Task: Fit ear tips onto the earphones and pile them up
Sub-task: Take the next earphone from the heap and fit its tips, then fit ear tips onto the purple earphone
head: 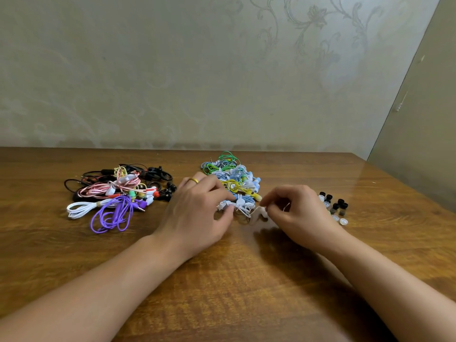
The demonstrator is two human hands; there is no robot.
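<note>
A glossy wooden table (222, 280) fills the lower half of the frame. Left of centre lies a tangled pile of mixed earphones (118, 191); at centre, a second pile (233, 177) in blue, green and yellow. The left hand (197, 213), fingers curled, holds a white earphone bundle (240, 206) at that pile's near edge. The right hand (298, 211) pinches its cord. Loose ear tips (334, 206) sit just right of it.
</note>
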